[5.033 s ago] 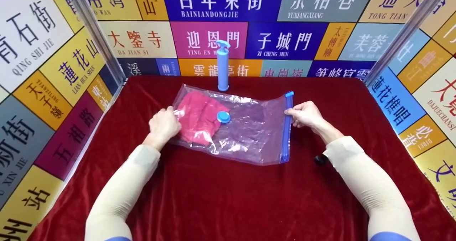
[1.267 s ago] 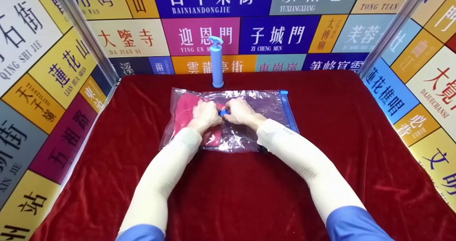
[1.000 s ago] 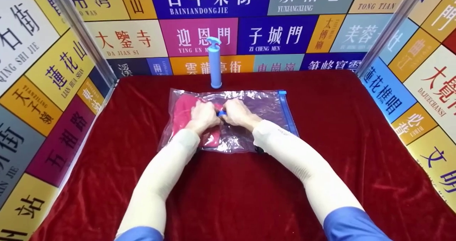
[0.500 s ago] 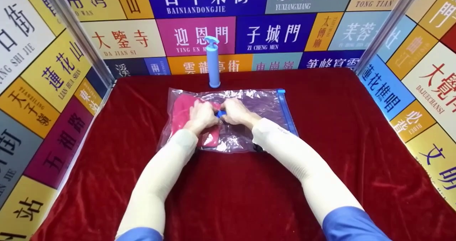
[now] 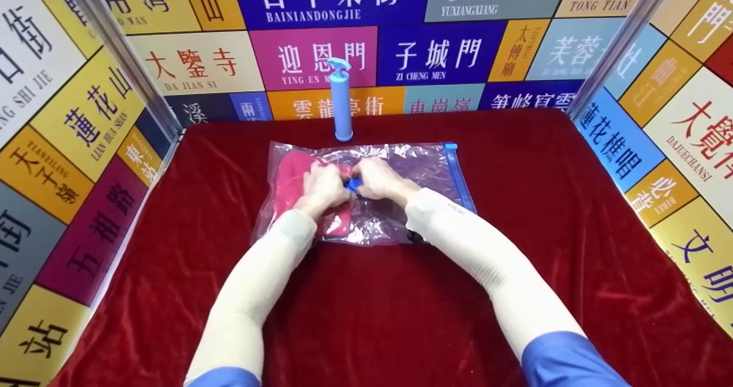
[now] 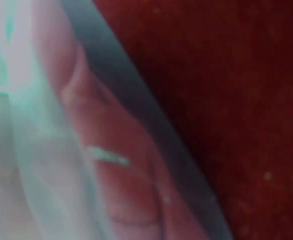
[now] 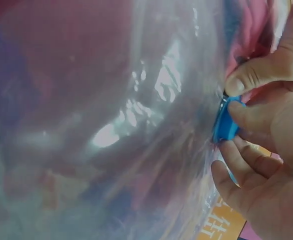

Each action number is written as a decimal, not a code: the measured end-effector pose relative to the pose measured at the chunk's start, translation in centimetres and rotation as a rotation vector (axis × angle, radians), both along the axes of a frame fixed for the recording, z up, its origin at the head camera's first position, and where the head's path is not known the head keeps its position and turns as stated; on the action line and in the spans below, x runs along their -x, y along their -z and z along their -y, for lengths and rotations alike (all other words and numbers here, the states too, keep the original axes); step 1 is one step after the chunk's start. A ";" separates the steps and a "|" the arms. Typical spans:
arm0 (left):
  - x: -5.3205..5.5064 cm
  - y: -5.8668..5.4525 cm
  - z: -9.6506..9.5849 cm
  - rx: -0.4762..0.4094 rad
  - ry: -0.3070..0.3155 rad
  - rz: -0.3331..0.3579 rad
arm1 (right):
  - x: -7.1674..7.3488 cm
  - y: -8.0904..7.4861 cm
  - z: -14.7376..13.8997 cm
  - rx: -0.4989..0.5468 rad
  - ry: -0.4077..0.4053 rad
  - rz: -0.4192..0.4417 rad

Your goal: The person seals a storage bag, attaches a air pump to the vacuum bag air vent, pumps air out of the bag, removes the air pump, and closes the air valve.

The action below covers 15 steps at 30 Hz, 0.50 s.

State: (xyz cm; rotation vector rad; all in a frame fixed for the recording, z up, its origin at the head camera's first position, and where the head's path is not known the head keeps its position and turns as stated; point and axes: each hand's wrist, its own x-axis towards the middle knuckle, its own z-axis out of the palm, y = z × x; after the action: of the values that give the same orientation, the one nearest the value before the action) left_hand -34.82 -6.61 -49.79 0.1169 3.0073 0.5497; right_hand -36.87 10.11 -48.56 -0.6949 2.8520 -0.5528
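Note:
A clear vacuum storage bag (image 5: 412,164) lies flat on the red cloth, with a folded pink cloth (image 5: 291,178) inside its left part. Both hands meet over the bag's round blue valve cap (image 5: 354,185). My left hand (image 5: 324,185) pinches the cap from the left, above the pink cloth. From the right, my right hand (image 5: 377,178) grips the same cap with curled fingers. In the right wrist view, thumbs and fingers surround the blue valve cap (image 7: 227,120), which stands tilted with the film pulled around it. The left wrist view is hazy and shows pink cloth (image 6: 116,150) under film.
A light-blue hand pump (image 5: 341,106) stands upright behind the bag. The bag's blue zip strip (image 5: 458,172) runs along its right edge. Red velvet cloth (image 5: 401,318) covers the table, and printed sign panels wall the back and sides.
Five seconds ago the hands held the bag's left edge and right zip end; they have since come together on the valve cap. Over the last second the fingers shift only slightly there.

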 end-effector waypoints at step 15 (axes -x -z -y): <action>-0.4 0.0 -0.1 0.029 0.005 -0.018 | -0.4 0.1 -0.2 0.035 0.177 -0.037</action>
State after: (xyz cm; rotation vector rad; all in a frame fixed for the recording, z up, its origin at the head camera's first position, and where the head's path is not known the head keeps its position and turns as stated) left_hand -34.38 -6.48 -49.78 0.1273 3.0300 0.5067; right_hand -36.45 10.30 -48.65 -0.4650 2.9637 -0.6222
